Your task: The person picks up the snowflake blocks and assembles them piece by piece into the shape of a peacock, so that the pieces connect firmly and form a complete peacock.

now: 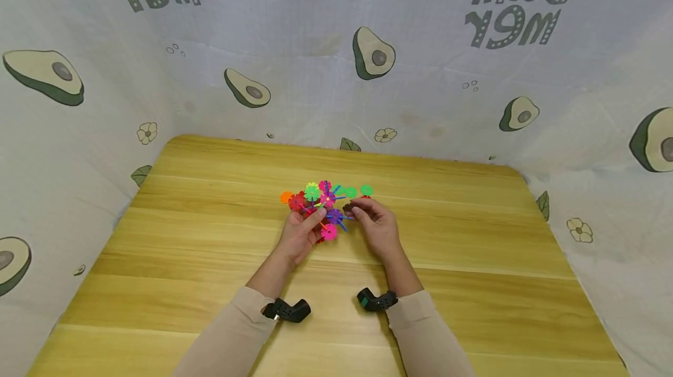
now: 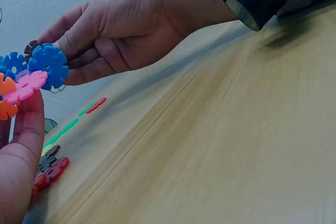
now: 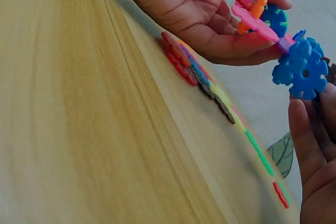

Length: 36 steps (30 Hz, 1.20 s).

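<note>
Head view, left to right: beige left sleeve [image 1: 223, 333] and black left wrist device [image 1: 286, 310], both well behind the left fingers. Orange disc [image 1: 286, 197] lay on the wooden table [image 1: 473, 237], farther out than the left fingers and off to their left; red discs [image 1: 297, 201] sat beside it, nearer those fingers. Left hand [image 1: 298, 237] was next, its thumb and fingers grasping the disc cluster [image 1: 335, 217], a joined group of slotted flower-shaped plastic pieces. Cluster was up off the table, between the two hands, sticking out from the left fingers toward the right ones. Wrist views showed pink and orange pieces at the left fingers, blue ones at the end near the right fingers. Light green disc [image 1: 312, 192] showed farther out than the left thumb.

Then the brown disc [image 1: 347, 207], pinched between right thumb and index finger, close against the blue pieces; couldn't tell if it was joined to them. Right hand [image 1: 381, 234] followed, other fingers mostly hidden in head view. Green discs [image 1: 350, 192] lay on the table past the right fingertips, with a small red piece [image 1: 366, 196] by the farthest-right one. Black right wrist device [image 1: 377, 300] and right sleeve [image 1: 428, 333] were behind the right fingers. Cloth with avocado prints [image 1: 294, 26] hung well beyond both hands' fingers.
</note>
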Available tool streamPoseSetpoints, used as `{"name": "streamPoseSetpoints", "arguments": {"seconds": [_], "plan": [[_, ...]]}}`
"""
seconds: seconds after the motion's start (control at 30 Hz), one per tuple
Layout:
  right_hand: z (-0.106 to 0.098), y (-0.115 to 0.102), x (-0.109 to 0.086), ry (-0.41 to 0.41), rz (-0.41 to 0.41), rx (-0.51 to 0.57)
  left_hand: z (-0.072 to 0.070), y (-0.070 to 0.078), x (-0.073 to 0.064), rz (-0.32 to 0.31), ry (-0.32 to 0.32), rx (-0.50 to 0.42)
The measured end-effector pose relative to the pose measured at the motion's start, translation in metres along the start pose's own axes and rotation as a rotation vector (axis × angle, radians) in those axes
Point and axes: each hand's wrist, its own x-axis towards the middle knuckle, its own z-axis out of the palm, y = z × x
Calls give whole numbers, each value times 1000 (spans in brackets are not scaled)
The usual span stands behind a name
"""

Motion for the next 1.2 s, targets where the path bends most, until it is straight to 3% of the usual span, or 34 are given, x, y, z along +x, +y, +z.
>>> {"name": "streamPoseSetpoints", "arguments": {"seconds": [0.2, 0.53, 0.8, 1.2], "plan": [[-1, 1, -1, -47, 2, -58, -1, 0, 1, -18, -6, -56], [0, -1, -4, -96, 4, -97, -4, 0, 2, -43, -76, -140], [2, -1, -3, -115, -39, -97, -4, 4, 1, -52, -49, -112], [2, -1, -2, -88, -31, -101, -3, 2, 2, -30, -39, -122]]}}
